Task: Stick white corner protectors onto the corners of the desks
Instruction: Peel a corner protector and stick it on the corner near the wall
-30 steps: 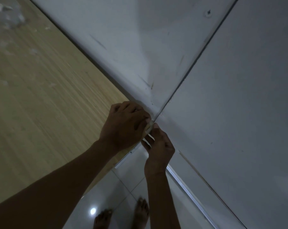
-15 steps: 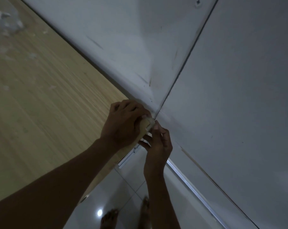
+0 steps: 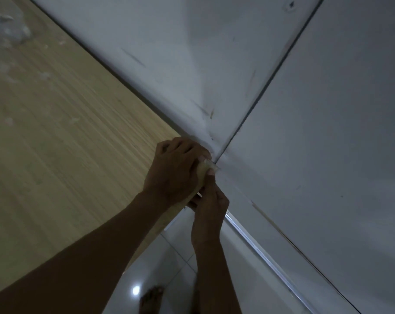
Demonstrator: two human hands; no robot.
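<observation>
Your desk (image 3: pixel 56 132) is a pale wood-grain top filling the left of the view, with faint whitish smudges and a blurred clear scrap at its far left end. Its corner sits tight in the angle where two grey-white walls (image 3: pixel 316 132) meet at a dark seam; both walls carry scuffs and scratches near the corner. Your left hand (image 3: pixel 176 171) lies on the desk top, fingers curled over the corner. Your right hand (image 3: pixel 209 205) comes up from below the edge, its thumb pressed on the protector (image 3: pixel 206 165), a small pale piece pinched between both hands right on the desk corner. Below, the glossy tiled floor (image 3: pixel 169 257) shows a light glare and a bare foot (image 3: pixel 151 299).
</observation>
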